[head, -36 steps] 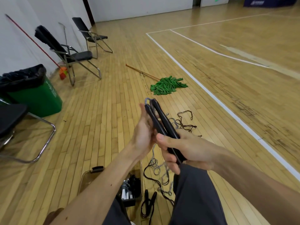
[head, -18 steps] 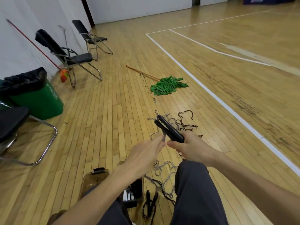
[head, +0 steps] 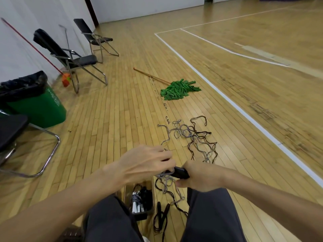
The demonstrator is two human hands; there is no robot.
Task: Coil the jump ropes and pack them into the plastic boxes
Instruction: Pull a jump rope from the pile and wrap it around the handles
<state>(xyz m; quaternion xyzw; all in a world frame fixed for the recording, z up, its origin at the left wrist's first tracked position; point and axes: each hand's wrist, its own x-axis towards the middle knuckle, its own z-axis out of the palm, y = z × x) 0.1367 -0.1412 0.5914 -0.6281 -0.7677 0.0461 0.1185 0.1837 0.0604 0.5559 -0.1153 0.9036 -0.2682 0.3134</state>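
Coiling stage. Your right hand (head: 197, 177) grips the handles (head: 180, 172); your left hand (head: 148, 159) pinches the rope (head: 181, 132) beside them. Next, probably: wind the slack floor length into loops.

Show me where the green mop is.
Head view, just above centre: the green mop lies on the floor beyond the tangled ropes, left of the white court line.
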